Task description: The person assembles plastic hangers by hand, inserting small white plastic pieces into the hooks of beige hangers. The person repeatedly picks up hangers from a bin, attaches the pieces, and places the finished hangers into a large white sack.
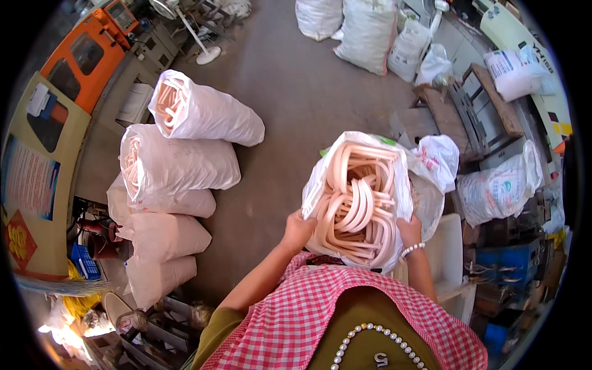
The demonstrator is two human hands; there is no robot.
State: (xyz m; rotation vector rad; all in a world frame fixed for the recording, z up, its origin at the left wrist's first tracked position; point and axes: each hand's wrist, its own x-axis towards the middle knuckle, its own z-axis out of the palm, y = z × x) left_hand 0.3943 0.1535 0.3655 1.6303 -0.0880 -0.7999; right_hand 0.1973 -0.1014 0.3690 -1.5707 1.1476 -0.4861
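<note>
Right in front of me, an open white woven sack is packed with pale pink, curved plastic pieces, bent like hooks or handles. My left hand is closed on the near left part of the sack's rim. On the opposite side, my right hand, with a beaded bracelet at the wrist, grips the rim too. Some fingertips of both hands are hidden by the sack's folds. The sack's mouth faces up toward me, close against my checked apron.
At left, filled white sacks stand in a row beside an orange and cream machine. More bulging sacks are at the back. A white bin, a small plastic bag and a wooden stand crowd my right. A white fan base stands far left.
</note>
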